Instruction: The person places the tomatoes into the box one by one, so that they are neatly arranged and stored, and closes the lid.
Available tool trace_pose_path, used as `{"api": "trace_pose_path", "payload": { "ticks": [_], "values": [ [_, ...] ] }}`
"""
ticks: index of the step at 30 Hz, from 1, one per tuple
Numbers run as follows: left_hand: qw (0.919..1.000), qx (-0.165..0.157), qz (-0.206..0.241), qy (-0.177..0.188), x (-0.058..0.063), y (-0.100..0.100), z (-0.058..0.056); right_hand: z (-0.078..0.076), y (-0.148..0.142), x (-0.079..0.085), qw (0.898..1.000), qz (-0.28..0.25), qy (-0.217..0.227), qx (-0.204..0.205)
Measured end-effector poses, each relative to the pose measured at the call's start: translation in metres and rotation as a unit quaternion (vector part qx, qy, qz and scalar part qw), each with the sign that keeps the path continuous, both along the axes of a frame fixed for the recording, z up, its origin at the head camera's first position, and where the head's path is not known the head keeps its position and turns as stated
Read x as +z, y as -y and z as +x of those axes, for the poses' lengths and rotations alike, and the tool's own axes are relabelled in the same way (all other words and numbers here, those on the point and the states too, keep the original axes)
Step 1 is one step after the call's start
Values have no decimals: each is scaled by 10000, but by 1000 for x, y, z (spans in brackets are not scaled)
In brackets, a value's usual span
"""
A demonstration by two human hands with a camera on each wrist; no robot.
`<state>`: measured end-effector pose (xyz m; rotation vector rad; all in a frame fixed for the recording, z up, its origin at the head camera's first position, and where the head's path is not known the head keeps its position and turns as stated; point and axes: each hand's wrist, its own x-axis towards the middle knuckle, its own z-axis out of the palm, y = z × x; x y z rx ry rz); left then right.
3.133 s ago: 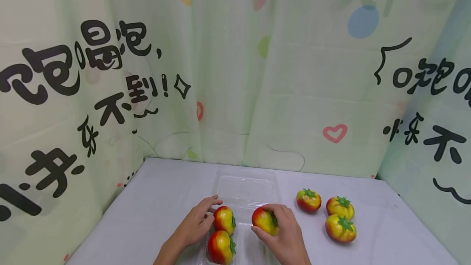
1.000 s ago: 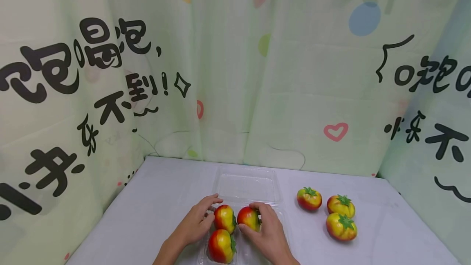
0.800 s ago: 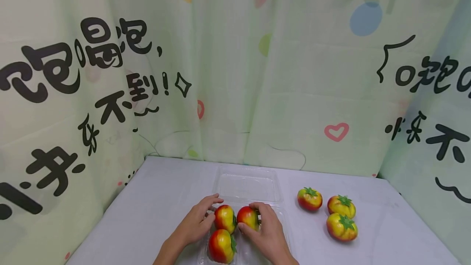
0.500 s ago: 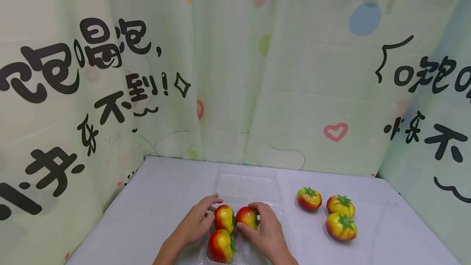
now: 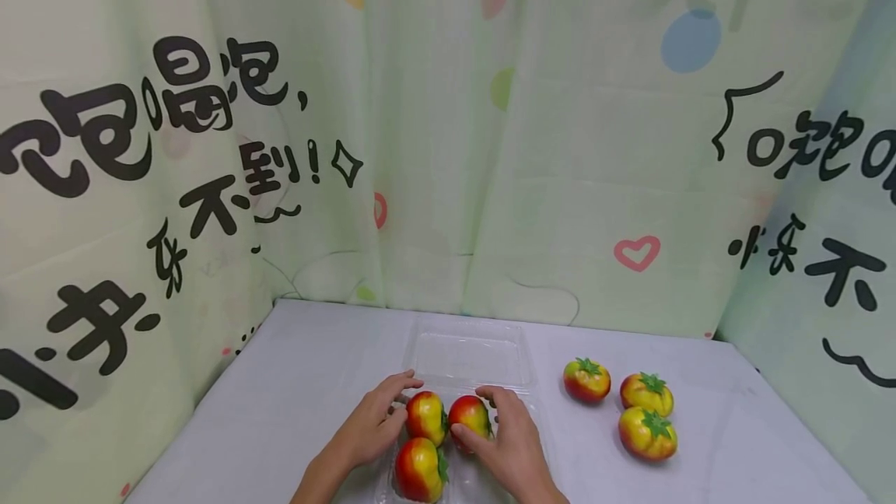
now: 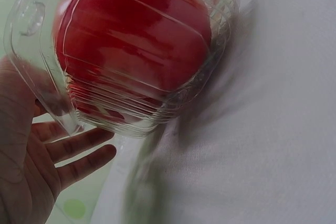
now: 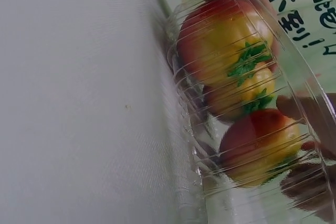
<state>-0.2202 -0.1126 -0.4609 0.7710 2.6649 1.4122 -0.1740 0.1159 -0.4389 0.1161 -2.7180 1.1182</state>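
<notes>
Three glossy red-and-yellow persimmon-like fruits with green leafy tops sit in a clear plastic clamshell box (image 5: pixel 479 482). Two of them, a far fruit (image 5: pixel 425 417) and a near fruit (image 5: pixel 418 470), line the box's left side. The third fruit (image 5: pixel 467 415) lies right of the far one. Around that third fruit my right hand (image 5: pixel 507 438) is spread, thumb overlapping its near side and fingertips slightly off its top. My left hand (image 5: pixel 371 422) rests at the box's left edge, fingers extended. In the left wrist view its fingers (image 6: pixel 84 163) reach straight past the plastic rim.
The box's clear lid (image 5: pixel 469 355) lies folded back flat on the white table (image 5: pixel 329 341). To the right stand three more such fruits: one alone (image 5: pixel 586 379), and a far one (image 5: pixel 647 393) close to a near one (image 5: pixel 647 434). A printed curtain (image 5: pixel 434 138) surrounds the table.
My right hand has brought the third fruit leftward to beside the far fruit and set it lower, its fingers loosening from it. My left hand has stayed in place.
</notes>
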Motion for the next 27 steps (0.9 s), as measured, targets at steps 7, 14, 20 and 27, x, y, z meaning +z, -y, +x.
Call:
{"api": "trace_pose_path", "payload": {
  "ticks": [7,14,20,27],
  "values": [
    [10000,-6,-15,7,0,-1,0,2,-7,5,10000,-42,86,-28],
    [10000,-12,-35,11,0,-1,0,7,-18,14,9996,103,-39,-274],
    [10000,-19,-41,0,-1,-1,-1,9,-28,16,9984,224,-87,-517],
    [10000,-44,0,7,-1,-1,-1,8,-40,16,9974,254,-20,-681]
  ]
}}
